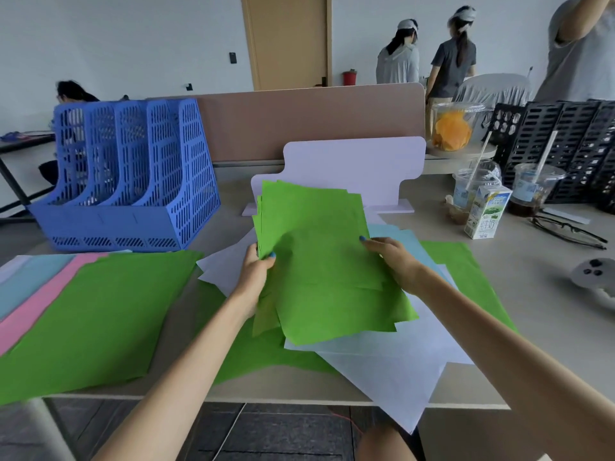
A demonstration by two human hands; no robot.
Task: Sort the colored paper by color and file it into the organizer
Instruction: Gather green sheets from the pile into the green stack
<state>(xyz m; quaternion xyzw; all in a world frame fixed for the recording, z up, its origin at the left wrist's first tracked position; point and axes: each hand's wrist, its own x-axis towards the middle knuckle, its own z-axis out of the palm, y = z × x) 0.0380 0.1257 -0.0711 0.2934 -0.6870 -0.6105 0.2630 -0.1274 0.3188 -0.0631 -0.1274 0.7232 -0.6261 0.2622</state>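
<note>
I hold a loose stack of green sheets (319,254) tilted above the desk. My left hand (254,274) grips its left edge, thumb on top. My right hand (394,261) grips the right edge. Under the stack lie white sheets (382,371), a light blue sheet (402,237) and more green paper (466,271). On the left lies a big green sheet (93,317) over pink (33,311) and light blue (23,284) sheets. The blue slotted organizer (133,181) stands at the back left; what its slots hold is hidden by the walls.
A white stand (352,168) sits behind the stack. At the right are drink cups (535,191), a milk carton (486,214), glasses (565,232), a jar (456,128), black organizers (565,141) and a controller (595,276). People stand beyond the divider (309,118).
</note>
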